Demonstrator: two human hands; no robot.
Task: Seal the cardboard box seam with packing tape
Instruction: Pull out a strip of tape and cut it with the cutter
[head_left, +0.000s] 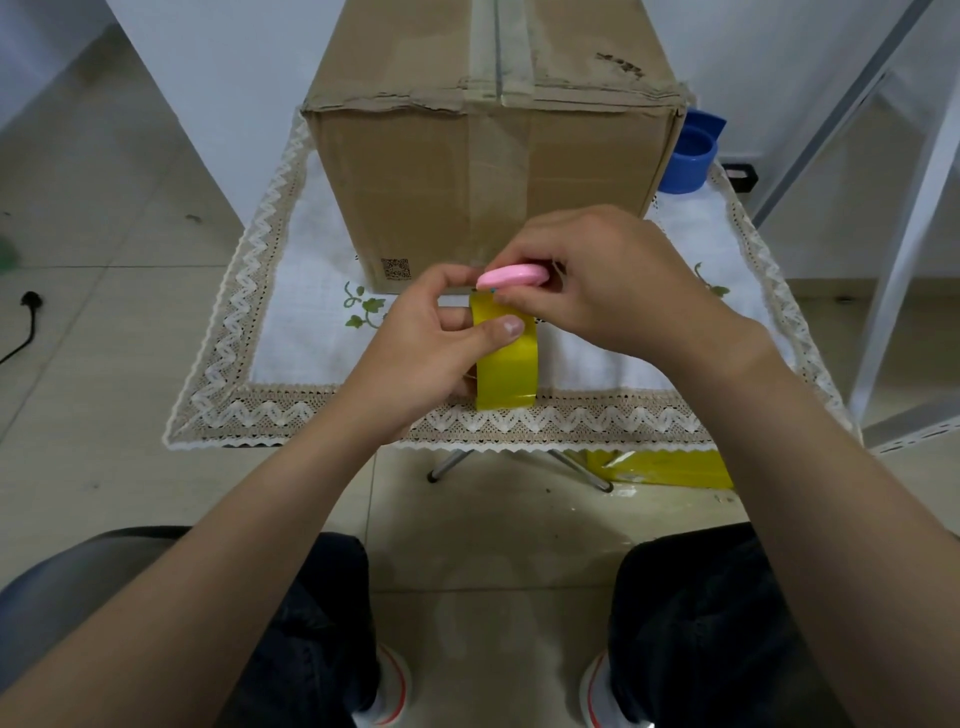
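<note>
My left hand pinches the yellow packing tape roll, thumb on its outer face. My right hand fingers close around a flat pink plastic cutter at the tape's top edge. The brown cardboard box stands just behind on the lace-edged white tablecloth.

Bare forearms, dark trousers, white shoes with orange-red trim, short-trimmed nails on the fingers.

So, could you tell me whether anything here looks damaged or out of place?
The cardboard box has a torn, ragged top front edge, and a crumpled strip of yellow tape lies on the floor under the table.
</note>
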